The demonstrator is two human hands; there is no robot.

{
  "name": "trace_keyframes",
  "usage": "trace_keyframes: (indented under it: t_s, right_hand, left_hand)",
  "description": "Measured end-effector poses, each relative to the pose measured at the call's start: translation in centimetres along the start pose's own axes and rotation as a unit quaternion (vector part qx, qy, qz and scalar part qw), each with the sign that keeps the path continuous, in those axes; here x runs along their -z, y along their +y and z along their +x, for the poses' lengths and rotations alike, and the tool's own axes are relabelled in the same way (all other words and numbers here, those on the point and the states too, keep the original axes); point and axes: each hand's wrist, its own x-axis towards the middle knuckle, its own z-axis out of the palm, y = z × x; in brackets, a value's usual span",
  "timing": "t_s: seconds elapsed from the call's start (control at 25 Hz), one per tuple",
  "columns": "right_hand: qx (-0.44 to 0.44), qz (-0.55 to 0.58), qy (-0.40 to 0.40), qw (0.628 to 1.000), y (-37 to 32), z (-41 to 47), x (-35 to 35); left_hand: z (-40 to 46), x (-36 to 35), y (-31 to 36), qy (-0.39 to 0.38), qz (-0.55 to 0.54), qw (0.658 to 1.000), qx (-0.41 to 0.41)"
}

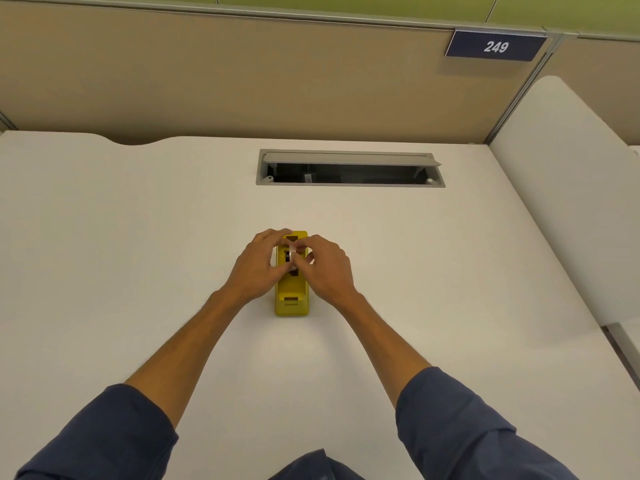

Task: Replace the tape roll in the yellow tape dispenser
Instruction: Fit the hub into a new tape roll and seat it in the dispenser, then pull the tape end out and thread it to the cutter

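Note:
The yellow tape dispenser (292, 301) stands on the white desk (138, 254), its cutter end toward me. Both hands are over its middle. My left hand (258, 268) curls around the left side, fingers reaching over the top. My right hand (325, 268) covers the right side. Between their fingertips sits a clear tape roll (293, 259) on a black core, in or just above the dispenser's slot. Both hands pinch the roll. Whether the roll is seated I cannot tell; fingers hide most of it.
An open grey cable tray (349, 168) is set into the desk behind the dispenser. A beige partition (242, 81) with a sign reading 249 (496, 46) closes the back. A white side panel (561, 202) stands at the right.

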Motion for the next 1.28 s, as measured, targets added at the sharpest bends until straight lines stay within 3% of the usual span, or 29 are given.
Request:
trace_keyframes:
  t_s: [0.6, 0.76, 1.08, 1.28]
  right_hand:
    - [0.113, -0.120, 0.010, 0.986, -0.1, 0.2, 0.3]
    - [0.094, -0.142, -0.020, 0.985, -0.4, 0.1, 0.3]
    - [0.077, -0.140, -0.047, 0.986, -0.4, -0.9, 0.3]
    - [0.057, -0.149, -0.064, 0.985, -0.4, -1.8, 0.1]
  left_hand:
    - [-0.5, -0.2, 0.3, 0.002, 0.014, 1.000, 0.012]
    - [-1.1, -0.6, -0.1, 0.013, 0.023, 1.000, 0.003]
    - [-6.5, -2.2, -0.1, 0.111, -0.031, 0.993, 0.020]
    - [-9.5, -3.5, -0.8, 0.090, -0.033, 0.995, 0.033]
